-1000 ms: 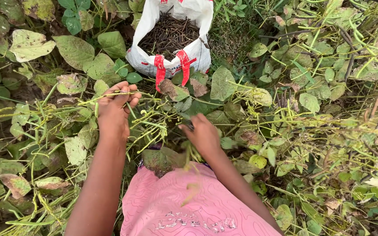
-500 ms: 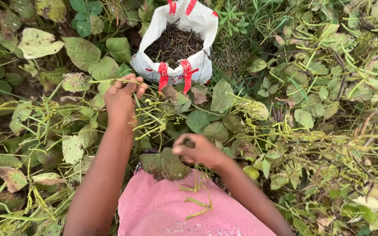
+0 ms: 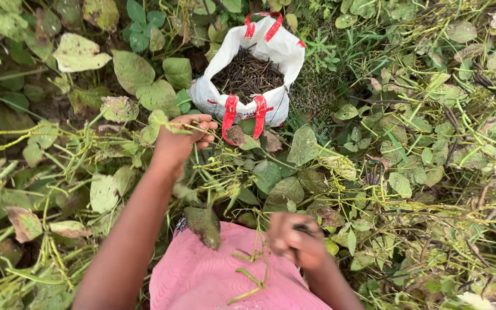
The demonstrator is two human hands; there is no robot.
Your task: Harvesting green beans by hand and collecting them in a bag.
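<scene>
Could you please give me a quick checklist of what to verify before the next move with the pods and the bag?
1. White bag upright with its mouth open: ok.
2. Room left in the bag above the dark pods: ok.
3. Left hand has a grip on green stems: ok.
4. Right hand closed on something dark: ok, though what it is, cannot tell.
5. Path from right hand to bag free of vines: not ok, leaves and stems lie between.
6. Pink cloth free of loose bits: not ok.

white sack [image 3: 279, 51], red handles, top centre
</scene>
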